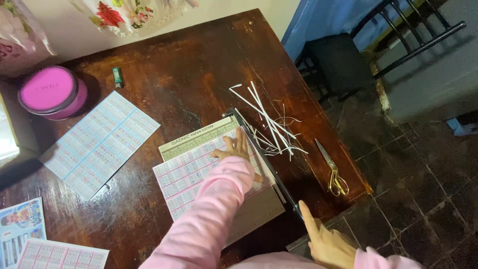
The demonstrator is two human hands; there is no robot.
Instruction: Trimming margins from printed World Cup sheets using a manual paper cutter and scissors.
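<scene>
A paper cutter (199, 138) with a beige board and a black blade arm (264, 159) lies on a dark wooden table (189, 74). A printed sheet of small pink calendars (184, 174) rests on the board. My left hand (234, 148), in a pink sleeve, presses flat on that sheet beside the blade. My right hand (323, 241) is at the near end of the blade arm, its fingers by the handle, index finger stretched out. Whether it grips the handle is not clear.
White paper strips (269, 122) lie scattered right of the cutter. Gold-handled scissors (334, 172) sit near the table's right edge. A blue calendar sheet (99, 142), a pink round tin (52, 92), a green lighter (117, 77), more printed sheets (30, 239) lie left. A black chair (343, 55) stands beyond.
</scene>
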